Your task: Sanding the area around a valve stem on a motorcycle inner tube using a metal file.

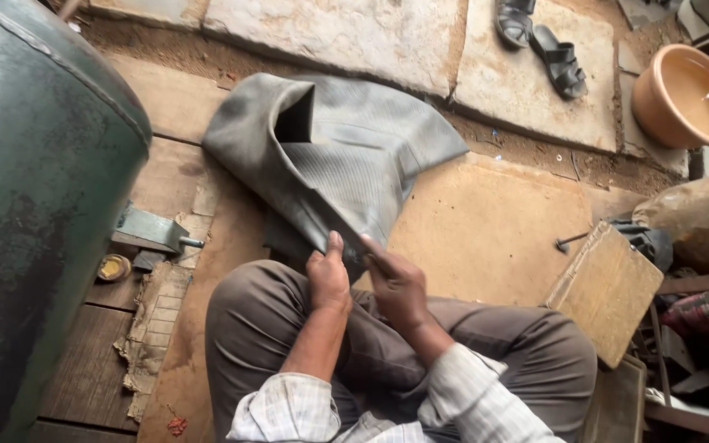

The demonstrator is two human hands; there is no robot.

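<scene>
Sitting cross-legged on the floor [486, 238], the person has drawn a large grey rubber inner tube [346, 156] up against the knees, so that its near edge lies within easy reach of both hands while the rest of it sprawls flat and folded over the boards and stone slabs behind. The left hand [328, 279] pinches that near edge, thumb on top and fingers curled under, apparently to keep the limp rubber taut and steady. The right hand [397, 283] is closed as well, its grip pressed onto the same edge just beside the left; something thin and dark seems to lie under its fingers, though I cannot tell whether that is a tool or only a fold of the tube. One fold of the tube stands open like a pocket, likely because the rubber is doubled back on itself. A big dark green tank [38, 197] stands at the person's left, a wooden block [605, 291] leans near the right knee, and an orange basin [687, 94] and a pair of sandals [539, 37] sit well apart on the stone.
</scene>
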